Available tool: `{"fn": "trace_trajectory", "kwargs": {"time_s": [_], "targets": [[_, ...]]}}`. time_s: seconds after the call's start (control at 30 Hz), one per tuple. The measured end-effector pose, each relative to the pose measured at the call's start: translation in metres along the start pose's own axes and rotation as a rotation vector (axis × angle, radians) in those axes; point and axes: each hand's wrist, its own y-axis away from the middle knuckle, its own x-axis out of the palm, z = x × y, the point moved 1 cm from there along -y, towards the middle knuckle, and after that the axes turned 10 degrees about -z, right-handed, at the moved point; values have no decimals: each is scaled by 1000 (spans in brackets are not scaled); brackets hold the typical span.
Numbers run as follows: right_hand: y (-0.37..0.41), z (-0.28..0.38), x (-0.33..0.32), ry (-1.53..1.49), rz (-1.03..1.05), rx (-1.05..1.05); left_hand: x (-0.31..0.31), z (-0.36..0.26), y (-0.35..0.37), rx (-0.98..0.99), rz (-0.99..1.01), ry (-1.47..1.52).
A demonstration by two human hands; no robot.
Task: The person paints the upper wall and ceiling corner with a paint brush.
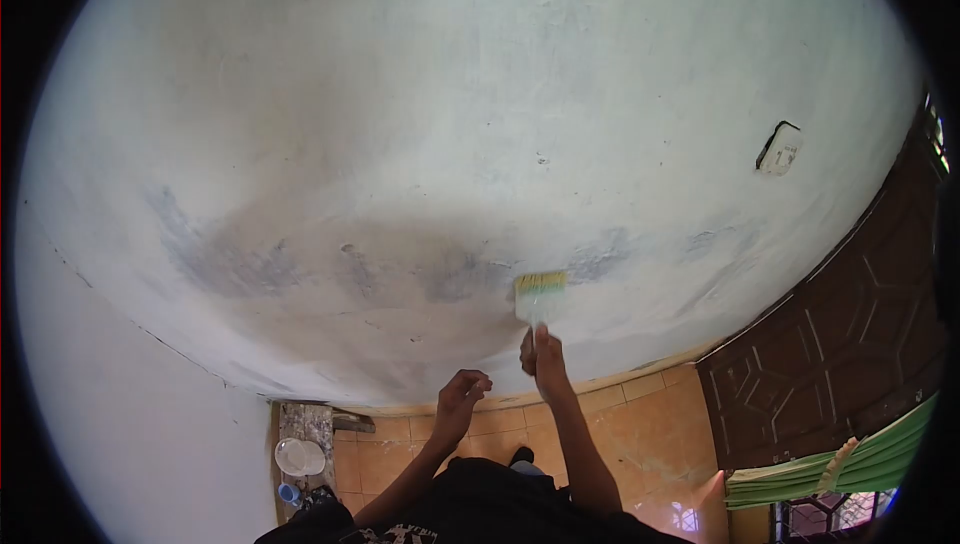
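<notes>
A wide flat paintbrush (541,294) with yellowish bristles and a pale ferrule is in my right hand (546,362). Its bristles point up at the wall (420,144), right beside grey, rough patches in the whitish paint. The handle is mostly hidden inside the fingers, with my thumb lying along it. Lower and to the left, my left hand (460,402) is held in front of the wall's lower part. Its fingers are curled in toward the thumb, and nothing shows between them.
At lower left, a paint-spattered board (308,419) carries a whitish round container (292,457) and a blue cup (289,493). Orange tiles (640,434) cover the floor. A wall switch (780,150), a dark panelled door (830,344) and a green curtain (800,479) are on the right.
</notes>
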Motion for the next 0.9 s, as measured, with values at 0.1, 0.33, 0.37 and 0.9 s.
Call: {"fn": "trace_trajectory", "kwargs": {"time_s": [0.1,0.33,0.37,0.9], "targets": [[43,-33,-20,22,-110,139,-4,-1,5,-13,-3,17],[52,56,-2,77,-251,-354,-8,5,9,-58,4,-25],[44,70,3,91,-272,-408,-7,5,8,-65,14,-21],[37,52,-25,158,-224,-361,13,11,2,-56,36,-71]]}}
